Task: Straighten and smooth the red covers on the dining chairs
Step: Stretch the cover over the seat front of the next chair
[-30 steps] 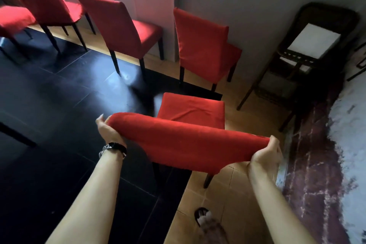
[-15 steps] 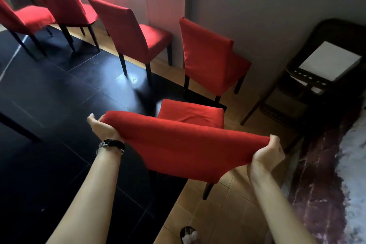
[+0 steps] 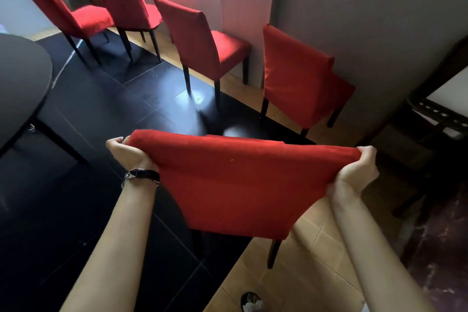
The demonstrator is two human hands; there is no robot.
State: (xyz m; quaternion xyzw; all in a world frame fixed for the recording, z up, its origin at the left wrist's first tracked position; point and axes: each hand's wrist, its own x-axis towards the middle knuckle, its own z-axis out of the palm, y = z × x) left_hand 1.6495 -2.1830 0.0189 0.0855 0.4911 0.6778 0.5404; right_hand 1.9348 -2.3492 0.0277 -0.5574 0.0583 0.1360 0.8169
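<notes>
Up front, the left hand (image 3: 128, 153) and right hand (image 3: 359, 167) each grip a top corner of the red cover (image 3: 240, 185), which hides most of its chair (image 3: 274, 252).

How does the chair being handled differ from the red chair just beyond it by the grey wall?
The near chair's cover is pinched at both top corners by the left hand and right hand; the wall chair's cover is untouched. The near cover's top is stretched into points; the wall chair's top sits square. Both are red, dark-legged, backs toward the camera.
</notes>
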